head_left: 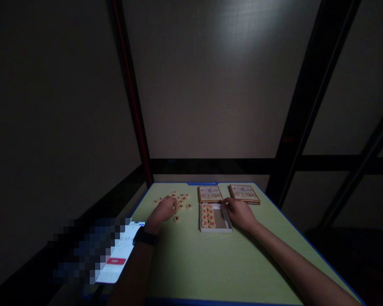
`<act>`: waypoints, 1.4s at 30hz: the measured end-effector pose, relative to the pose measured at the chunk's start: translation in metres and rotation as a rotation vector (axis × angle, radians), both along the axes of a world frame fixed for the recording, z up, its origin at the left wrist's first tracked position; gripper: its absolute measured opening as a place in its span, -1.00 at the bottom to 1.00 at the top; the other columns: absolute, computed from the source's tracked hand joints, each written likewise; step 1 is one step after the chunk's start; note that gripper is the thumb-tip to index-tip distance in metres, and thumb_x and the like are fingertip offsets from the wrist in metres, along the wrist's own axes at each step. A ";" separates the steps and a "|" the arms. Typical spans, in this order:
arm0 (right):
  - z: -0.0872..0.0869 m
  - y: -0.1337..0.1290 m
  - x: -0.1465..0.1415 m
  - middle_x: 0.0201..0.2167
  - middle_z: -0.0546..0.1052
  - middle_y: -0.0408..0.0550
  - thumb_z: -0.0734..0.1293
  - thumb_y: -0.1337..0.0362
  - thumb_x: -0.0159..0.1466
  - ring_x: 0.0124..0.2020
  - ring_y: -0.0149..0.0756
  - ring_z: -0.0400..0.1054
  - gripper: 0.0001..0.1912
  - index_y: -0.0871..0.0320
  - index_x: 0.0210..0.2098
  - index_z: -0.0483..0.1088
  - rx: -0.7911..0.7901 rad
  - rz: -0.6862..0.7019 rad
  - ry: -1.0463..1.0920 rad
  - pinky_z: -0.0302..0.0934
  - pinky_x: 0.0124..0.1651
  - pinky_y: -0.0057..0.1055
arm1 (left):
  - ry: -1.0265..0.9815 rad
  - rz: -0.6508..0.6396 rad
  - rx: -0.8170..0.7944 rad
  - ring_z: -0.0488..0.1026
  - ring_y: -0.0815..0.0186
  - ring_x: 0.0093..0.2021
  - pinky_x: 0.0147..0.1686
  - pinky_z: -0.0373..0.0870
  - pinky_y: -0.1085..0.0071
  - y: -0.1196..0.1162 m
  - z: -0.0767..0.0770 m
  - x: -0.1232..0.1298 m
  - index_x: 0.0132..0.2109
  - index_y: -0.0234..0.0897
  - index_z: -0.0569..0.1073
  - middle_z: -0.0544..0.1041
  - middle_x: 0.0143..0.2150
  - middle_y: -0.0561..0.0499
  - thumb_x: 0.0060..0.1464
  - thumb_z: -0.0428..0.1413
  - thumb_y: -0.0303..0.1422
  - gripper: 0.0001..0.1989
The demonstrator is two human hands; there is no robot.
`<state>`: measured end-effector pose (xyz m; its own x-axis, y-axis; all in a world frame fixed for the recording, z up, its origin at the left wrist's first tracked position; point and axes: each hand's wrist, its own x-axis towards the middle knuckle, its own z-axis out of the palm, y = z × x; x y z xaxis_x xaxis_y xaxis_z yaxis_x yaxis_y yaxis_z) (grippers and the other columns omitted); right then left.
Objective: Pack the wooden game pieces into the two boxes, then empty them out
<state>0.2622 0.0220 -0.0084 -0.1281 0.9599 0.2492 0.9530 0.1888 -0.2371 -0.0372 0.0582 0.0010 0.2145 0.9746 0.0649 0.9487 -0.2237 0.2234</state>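
The left hand (166,209) is positioned at the near side of a group of loose round pieces (181,198) with dark characters. Its fingers are curled downward; whether they are closed on a piece cannot be determined. A dark wristband (145,236) is fitted to the left wrist. The right hand (240,212) is at the far right corner of the open tray (216,230), thumb and fingers bent close together; a grip on the rim cannot be confirmed.

The tray has white walls and stands right of the loose pieces. Its left portion contains red-marked pieces (208,216) in two columns, laid flat, characters up. The brownish floor of its right portion is exposed.

Beyond the tray lie two flat boxes with printed covers: the left box (210,193) directly behind it, the right box (244,193) behind the right hand. Their contents cannot be seen. A lit phone (118,250) is located beside the left forearm, at the left edge of the green table (191,263).
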 end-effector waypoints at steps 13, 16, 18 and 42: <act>0.000 0.001 0.001 -0.19 0.63 0.01 0.19 0.29 0.34 -0.20 -0.20 0.51 -0.74 0.11 -0.10 0.48 0.005 -0.011 0.000 0.15 -0.26 -0.44 | -0.028 0.037 -0.041 0.48 0.23 -0.13 -0.17 0.32 0.42 -0.006 0.011 -0.001 -0.24 -0.32 0.47 0.56 -0.14 -0.14 0.17 0.04 -0.40 -0.87; 0.000 0.001 0.001 -0.20 0.63 0.01 0.19 0.29 0.34 -0.21 -0.20 0.51 -0.74 0.10 -0.10 0.49 0.006 -0.011 0.000 0.15 -0.27 -0.45 | -0.135 0.019 -0.056 0.49 0.26 -0.21 -0.26 0.30 0.44 -0.008 0.017 -0.006 -0.22 -0.32 0.48 0.57 -0.21 -0.07 0.14 0.06 -0.38 -0.86; 0.000 0.002 0.001 -0.20 0.63 0.00 0.19 0.30 0.34 -0.21 -0.21 0.51 -0.74 0.10 -0.10 0.49 0.006 -0.009 0.000 0.15 -0.27 -0.46 | -0.163 -0.019 -0.078 0.49 0.28 -0.25 -0.32 0.28 0.45 -0.010 0.020 -0.008 -0.24 -0.32 0.48 0.57 -0.26 -0.03 0.07 0.09 -0.38 -0.87; 0.008 -0.003 -0.007 -0.11 0.58 0.03 0.15 0.30 0.36 -0.16 -0.20 0.46 -0.71 0.13 -0.08 0.47 0.124 -0.011 0.028 0.16 -0.21 -0.42 | -0.022 0.010 0.077 0.49 0.19 -0.11 -0.08 0.31 0.38 -0.021 0.020 -0.011 -0.23 -0.29 0.57 0.60 -0.18 -0.13 0.16 0.07 -0.31 -0.79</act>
